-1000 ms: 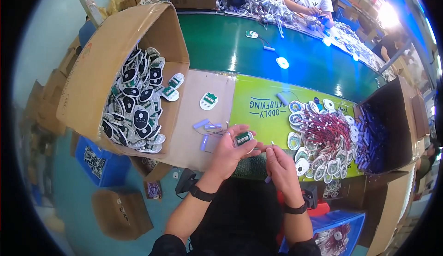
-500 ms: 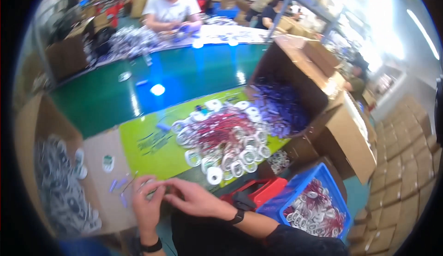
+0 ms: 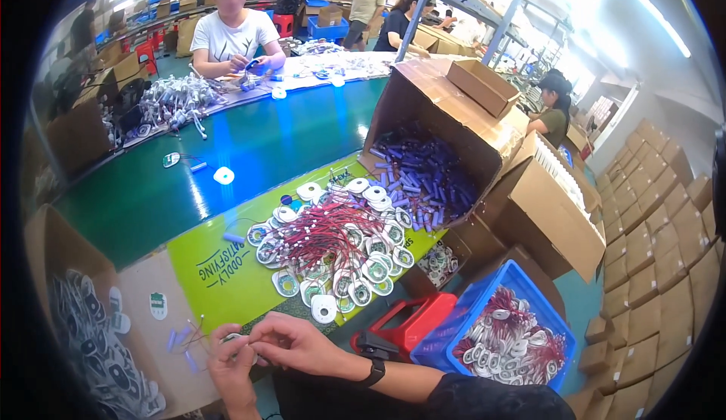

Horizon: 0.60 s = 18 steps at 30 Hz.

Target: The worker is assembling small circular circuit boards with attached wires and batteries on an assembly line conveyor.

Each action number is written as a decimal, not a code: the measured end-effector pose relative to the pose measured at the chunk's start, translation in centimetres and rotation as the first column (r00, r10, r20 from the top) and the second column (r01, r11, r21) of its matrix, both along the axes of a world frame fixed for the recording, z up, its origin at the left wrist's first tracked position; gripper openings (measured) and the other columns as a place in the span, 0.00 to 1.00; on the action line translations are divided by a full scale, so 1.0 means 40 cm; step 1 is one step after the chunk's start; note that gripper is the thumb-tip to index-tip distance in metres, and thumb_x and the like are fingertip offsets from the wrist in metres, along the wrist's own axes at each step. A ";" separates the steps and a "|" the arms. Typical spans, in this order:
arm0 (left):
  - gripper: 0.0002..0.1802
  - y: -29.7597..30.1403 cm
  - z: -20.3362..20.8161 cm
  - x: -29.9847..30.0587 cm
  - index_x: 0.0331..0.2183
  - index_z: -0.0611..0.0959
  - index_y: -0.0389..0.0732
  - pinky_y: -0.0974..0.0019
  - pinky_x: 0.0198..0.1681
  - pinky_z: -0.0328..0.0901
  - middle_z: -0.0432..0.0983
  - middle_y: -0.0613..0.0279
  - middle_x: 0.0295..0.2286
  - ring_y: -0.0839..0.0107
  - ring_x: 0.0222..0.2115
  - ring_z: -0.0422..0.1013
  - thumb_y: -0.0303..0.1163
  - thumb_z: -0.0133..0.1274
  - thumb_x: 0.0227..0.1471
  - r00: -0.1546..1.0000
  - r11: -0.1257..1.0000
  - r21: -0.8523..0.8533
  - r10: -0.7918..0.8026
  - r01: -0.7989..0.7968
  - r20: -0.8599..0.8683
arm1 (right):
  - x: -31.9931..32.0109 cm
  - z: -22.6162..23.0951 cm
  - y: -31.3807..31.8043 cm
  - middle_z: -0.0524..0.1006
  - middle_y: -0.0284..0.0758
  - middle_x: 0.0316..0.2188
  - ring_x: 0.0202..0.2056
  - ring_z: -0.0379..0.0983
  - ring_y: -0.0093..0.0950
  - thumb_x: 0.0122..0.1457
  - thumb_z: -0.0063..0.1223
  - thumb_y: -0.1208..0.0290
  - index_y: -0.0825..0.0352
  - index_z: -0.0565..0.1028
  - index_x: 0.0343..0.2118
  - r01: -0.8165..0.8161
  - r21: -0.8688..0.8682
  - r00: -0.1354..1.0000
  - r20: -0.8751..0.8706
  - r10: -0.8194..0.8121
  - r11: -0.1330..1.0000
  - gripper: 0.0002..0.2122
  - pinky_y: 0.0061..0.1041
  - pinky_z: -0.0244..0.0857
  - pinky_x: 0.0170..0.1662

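Both hands, left hand point(image 3: 231, 363) and right hand point(image 3: 291, 342), pinch 1 small disc point(image 3: 233, 338), orientation unclear.

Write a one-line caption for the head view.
Both hands, left hand and right hand, pinch a small wired part beside a pile of red-wired discs.

My work table point(image 3: 249, 155) has a shiny green top. On its near part lies a bright green mat point(image 3: 227, 284), and on the mat sits a heap of white round discs with red wires point(image 3: 333, 250). To the right, a tipped cardboard box point(image 3: 446, 117) spills purple tubes point(image 3: 423, 178). Farther left, one white disc point(image 3: 224, 175) lies alone on the green top.
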<state>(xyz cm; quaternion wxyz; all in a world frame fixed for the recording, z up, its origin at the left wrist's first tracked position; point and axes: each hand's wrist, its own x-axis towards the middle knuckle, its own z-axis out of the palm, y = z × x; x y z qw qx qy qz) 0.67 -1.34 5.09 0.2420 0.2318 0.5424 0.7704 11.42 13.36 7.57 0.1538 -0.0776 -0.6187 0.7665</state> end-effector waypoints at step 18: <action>0.27 0.063 -0.080 -0.026 0.63 0.67 0.34 0.61 0.60 0.66 0.75 0.50 0.52 0.64 0.53 0.73 0.18 0.49 0.64 0.950 0.999 0.018 0.041 -0.049 0.310 | 0.029 -0.052 0.050 0.71 0.25 0.34 0.32 0.70 0.13 0.65 0.62 0.75 0.68 0.81 0.40 0.149 0.134 0.984 0.073 -0.159 0.980 0.04 0.16 0.64 0.34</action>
